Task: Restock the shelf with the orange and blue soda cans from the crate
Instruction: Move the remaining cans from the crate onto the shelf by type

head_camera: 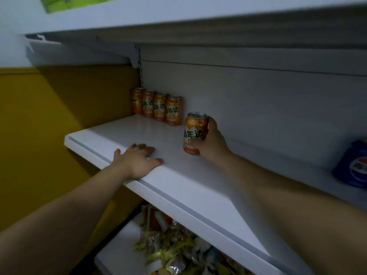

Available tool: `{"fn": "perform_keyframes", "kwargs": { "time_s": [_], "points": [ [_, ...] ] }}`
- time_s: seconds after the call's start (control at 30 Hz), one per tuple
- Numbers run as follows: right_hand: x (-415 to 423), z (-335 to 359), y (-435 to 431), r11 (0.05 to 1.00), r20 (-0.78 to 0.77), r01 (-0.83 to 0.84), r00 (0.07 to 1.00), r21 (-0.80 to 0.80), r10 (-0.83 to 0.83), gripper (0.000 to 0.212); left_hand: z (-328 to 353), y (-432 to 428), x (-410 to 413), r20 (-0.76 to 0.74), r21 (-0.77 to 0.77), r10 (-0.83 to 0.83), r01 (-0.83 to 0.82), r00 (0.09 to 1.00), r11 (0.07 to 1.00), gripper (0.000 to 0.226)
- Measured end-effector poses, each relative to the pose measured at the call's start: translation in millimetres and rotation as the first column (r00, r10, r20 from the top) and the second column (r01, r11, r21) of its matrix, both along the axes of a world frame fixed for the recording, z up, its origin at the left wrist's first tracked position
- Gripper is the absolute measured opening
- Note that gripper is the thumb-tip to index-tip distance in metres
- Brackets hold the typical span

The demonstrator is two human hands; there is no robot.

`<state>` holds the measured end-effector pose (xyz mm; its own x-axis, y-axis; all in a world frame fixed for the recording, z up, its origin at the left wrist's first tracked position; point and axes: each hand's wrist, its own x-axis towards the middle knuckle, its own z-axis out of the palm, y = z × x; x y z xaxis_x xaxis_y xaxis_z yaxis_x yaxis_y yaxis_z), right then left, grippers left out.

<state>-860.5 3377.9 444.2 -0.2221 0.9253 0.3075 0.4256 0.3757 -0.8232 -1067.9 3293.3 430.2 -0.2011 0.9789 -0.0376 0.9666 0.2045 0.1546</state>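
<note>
Aluminium, slick and probably heavy, the orange can (193, 133) sits on the shelf (198, 185), right hand (213, 143) wrapping its middle, left hand (137, 159) spread flat.

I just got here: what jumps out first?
A right hand grips an orange can in the middle of the shelf. Four orange cans line the back wall to its left, a blue can sits far right, and the left hand rests flat near the front edge.

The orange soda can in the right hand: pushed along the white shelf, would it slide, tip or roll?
The upright orange metal soda can is taller than wide, so a high push may tip it. The smooth white shelf probably lets it slide. Lying down, it would likely roll.
</note>
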Motion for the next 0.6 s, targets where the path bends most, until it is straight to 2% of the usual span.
{"fn": "perform_keyframes", "kwargs": {
  "time_s": [0.17,0.6],
  "points": [
    [-28.0,-5.5,56.1,0.998,0.042,0.060,0.997,0.032,-0.062,0.069,-7.5,1.3,-2.7,0.001,0.062,-0.011,0.010,1.000,0.998,0.069],
    [-61.9,-17.3,131.5,0.975,0.113,0.192,0.972,0.116,-0.205,0.062,-15.6,3.8,-6.7,0.000,0.107,-0.022,0.022,1.000,0.994,0.072]
  ]
}}
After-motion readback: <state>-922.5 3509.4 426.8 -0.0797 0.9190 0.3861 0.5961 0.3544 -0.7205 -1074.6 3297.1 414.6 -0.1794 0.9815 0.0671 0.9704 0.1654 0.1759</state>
